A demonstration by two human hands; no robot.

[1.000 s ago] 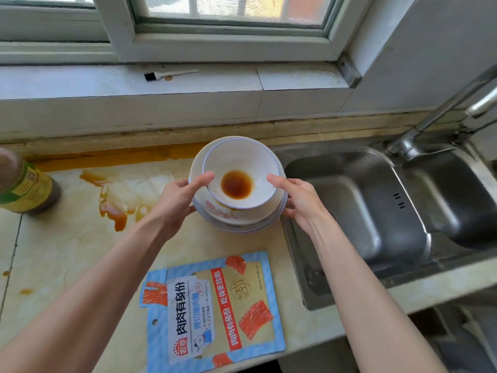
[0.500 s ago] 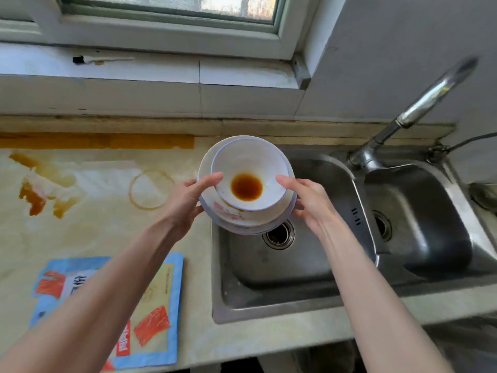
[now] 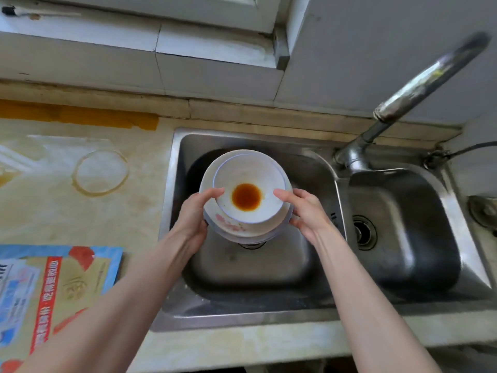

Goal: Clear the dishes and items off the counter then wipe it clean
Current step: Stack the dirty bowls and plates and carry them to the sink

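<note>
White china stack (image 3: 242,232) is hanging over the left basin (image 3: 250,270) of a steel double sink (image 3: 242,317); I cannot tell whether it is touching the metal. Top piece: small white bowl (image 3: 248,173) with a bluish rim, carrying a round pool of brown sauce (image 3: 246,197) at its bottom. Under it a wider plate (image 3: 231,226) is showing pink marks on its near lip, and at least one more dish edge is peeking out below; exact count unclear. Left hand (image 3: 192,219) is gripping the stack's left side, thumb hooking over the bowl rim, fingers curling underneath out of sight. Right hand (image 3: 306,214) is gripping the right side the same way, thumb lying on the bowl rim, fingers wrapping under the plates. Both forearms are reaching in from the near edge. Faucet (image 3: 403,100) is rising from the sink's back rim between the basins, spout blurred and pointing far right. Right basin (image 3: 403,265) is showing its drain (image 3: 363,235). On the worktop (image 3: 53,216) left of the sink: a brownish ring stain (image 3: 100,172) toward the back, an orange smear (image 3: 80,117) running along the back edge, and a blue printed food packet (image 3: 53,286) lying flat at the near-left corner, partly cut off by the frame. A small brush (image 3: 16,12) is lying on the window ledge (image 3: 80,41), far left.
</note>
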